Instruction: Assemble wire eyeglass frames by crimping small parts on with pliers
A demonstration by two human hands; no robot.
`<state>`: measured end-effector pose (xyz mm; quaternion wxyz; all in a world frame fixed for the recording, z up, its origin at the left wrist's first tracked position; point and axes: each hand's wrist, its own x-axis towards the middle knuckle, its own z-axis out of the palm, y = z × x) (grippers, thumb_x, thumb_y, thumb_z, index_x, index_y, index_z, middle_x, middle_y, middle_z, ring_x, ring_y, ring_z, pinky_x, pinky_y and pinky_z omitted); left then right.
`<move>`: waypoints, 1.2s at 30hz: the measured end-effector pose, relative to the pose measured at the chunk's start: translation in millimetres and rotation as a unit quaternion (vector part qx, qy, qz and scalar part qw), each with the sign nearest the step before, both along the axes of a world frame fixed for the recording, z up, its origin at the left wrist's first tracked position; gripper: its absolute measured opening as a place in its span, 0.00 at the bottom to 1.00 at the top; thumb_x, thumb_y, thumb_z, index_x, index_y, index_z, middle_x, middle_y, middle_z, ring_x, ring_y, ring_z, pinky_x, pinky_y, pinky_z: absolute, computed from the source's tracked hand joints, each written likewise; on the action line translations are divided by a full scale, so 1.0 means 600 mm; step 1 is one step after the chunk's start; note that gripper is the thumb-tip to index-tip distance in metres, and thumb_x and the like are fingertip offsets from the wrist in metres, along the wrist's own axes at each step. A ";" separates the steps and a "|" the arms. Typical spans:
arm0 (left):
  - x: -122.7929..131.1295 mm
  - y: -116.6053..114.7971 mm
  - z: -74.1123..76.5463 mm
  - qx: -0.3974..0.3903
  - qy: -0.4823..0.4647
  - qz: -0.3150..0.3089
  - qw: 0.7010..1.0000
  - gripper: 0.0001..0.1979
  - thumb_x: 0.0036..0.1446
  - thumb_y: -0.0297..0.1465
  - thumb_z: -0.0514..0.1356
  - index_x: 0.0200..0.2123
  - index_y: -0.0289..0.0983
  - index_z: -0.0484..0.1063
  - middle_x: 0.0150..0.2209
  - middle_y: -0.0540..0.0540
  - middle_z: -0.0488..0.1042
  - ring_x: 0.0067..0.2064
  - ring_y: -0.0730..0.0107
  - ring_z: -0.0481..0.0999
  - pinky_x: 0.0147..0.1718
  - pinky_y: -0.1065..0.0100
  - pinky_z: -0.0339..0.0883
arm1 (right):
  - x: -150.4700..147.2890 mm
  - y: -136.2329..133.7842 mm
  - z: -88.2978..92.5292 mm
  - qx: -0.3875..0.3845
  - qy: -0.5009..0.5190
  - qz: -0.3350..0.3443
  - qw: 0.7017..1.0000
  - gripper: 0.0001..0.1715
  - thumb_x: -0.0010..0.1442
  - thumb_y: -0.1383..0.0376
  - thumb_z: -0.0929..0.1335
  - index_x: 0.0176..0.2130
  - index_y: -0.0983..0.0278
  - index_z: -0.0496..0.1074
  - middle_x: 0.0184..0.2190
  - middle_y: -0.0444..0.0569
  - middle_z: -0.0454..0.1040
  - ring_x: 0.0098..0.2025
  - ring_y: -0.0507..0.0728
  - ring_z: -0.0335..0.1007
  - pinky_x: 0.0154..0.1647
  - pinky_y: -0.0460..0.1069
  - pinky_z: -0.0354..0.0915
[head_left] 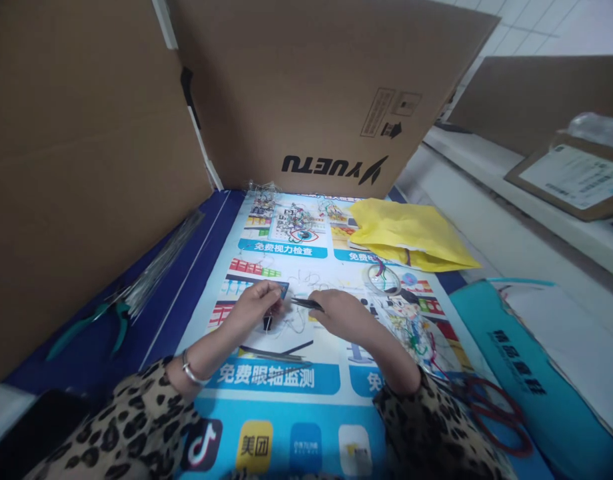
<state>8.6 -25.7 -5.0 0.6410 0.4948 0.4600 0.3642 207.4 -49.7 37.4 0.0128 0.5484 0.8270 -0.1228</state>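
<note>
My left hand (259, 301), wrist in a metal bangle, is closed in a pinch above the printed mat (331, 333). What its fingertips hold is too small to make out; fine thread-like strands (299, 320) show just beside it. Black tweezers (306, 303) are gripped in my right hand (339, 312), their tips pointing left toward the pinching fingers, a short gap apart. Below my left hand lie several thin dark strips (279, 353) on the mat.
Tall cardboard walls (306, 87) enclose the back and left. Teal-handled pliers (119, 327) and a bundle of thin wires (164, 260) lie left. Rightward are a yellow envelope (411, 230), a clear ring-shaped roll (384, 279), red-handled scissors (504, 417) and a teal box (526, 360). Tangled threads (299, 217) lie behind.
</note>
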 end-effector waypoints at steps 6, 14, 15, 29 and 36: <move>-0.027 0.017 -0.008 0.191 0.219 -0.024 0.957 0.17 0.53 0.35 0.56 0.46 0.36 0.65 0.39 0.42 0.74 0.41 0.62 0.74 0.39 0.62 0.67 | 0.018 0.012 -0.003 -0.043 0.087 -0.020 0.995 0.09 0.59 0.62 0.63 0.39 0.62 0.69 0.34 0.46 0.74 0.35 0.53 0.68 0.31 0.44 0.53; -0.057 0.033 0.017 0.372 0.389 -0.028 0.842 0.19 0.50 0.32 0.59 0.47 0.37 0.66 0.50 0.40 0.66 0.54 0.57 0.64 0.53 0.57 0.58 | 0.007 0.024 -0.028 0.023 0.091 -0.085 0.992 0.10 0.61 0.61 0.61 0.37 0.62 0.68 0.32 0.45 0.73 0.34 0.52 0.67 0.32 0.45 0.54; -0.058 0.033 0.017 0.378 0.390 -0.043 0.838 0.18 0.49 0.32 0.60 0.45 0.37 0.67 0.50 0.41 0.66 0.54 0.57 0.64 0.53 0.58 0.58 | 0.004 0.025 -0.034 0.031 0.095 -0.088 0.991 0.09 0.61 0.61 0.61 0.38 0.62 0.68 0.33 0.45 0.73 0.35 0.52 0.67 0.33 0.45 0.55; -0.049 0.061 -0.018 0.285 0.388 0.041 0.875 0.07 0.54 0.34 0.55 0.30 0.40 0.71 0.24 0.51 0.72 0.26 0.69 0.70 0.26 0.71 0.53 | -0.031 0.016 -0.078 0.170 0.056 0.031 0.983 0.11 0.58 0.70 0.63 0.41 0.63 0.70 0.40 0.50 0.71 0.44 0.57 0.60 0.45 0.51 0.55; -0.047 0.060 -0.022 0.291 0.519 0.034 0.803 0.08 0.53 0.32 0.56 0.38 0.41 0.68 0.30 0.48 0.74 0.33 0.63 0.72 0.29 0.69 0.57 | -0.016 0.010 -0.083 0.162 0.082 0.081 0.980 0.09 0.55 0.70 0.65 0.39 0.64 0.71 0.38 0.50 0.71 0.43 0.56 0.60 0.45 0.52 0.55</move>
